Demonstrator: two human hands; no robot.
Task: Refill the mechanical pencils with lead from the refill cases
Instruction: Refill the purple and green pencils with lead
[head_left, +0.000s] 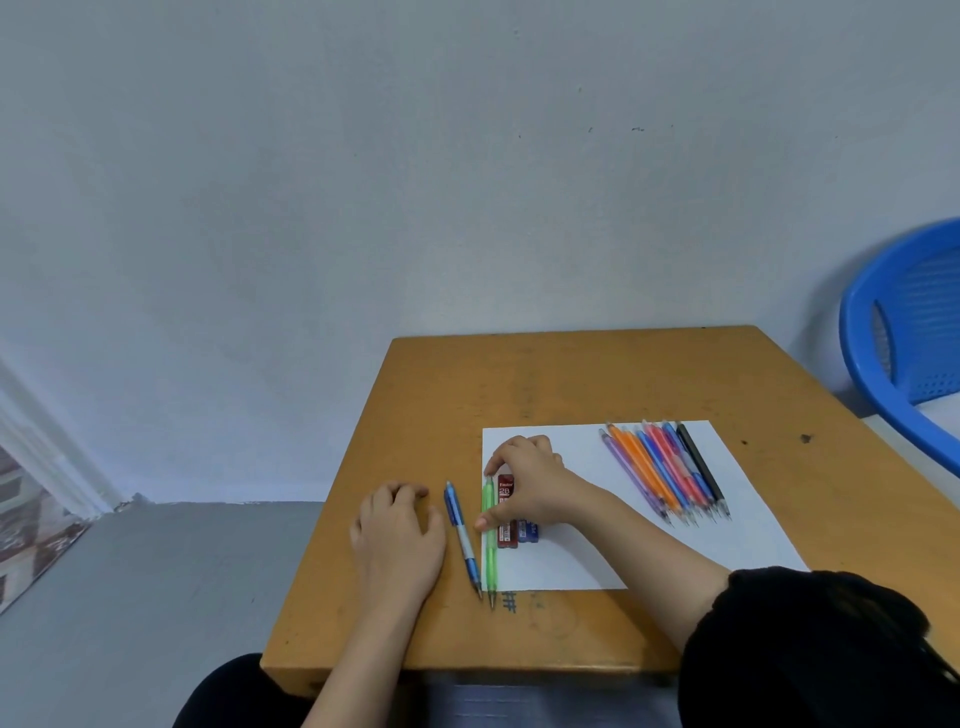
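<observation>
The light, slippery green mechanical pencil (489, 538) is pinched mid-barrel by the right hand (530, 488); the left hand (397, 540) is rested flat, nothing held.

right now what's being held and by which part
The right hand pinches the green pencil by its upper barrel; the left hand rests flat, holding nothing.
</observation>
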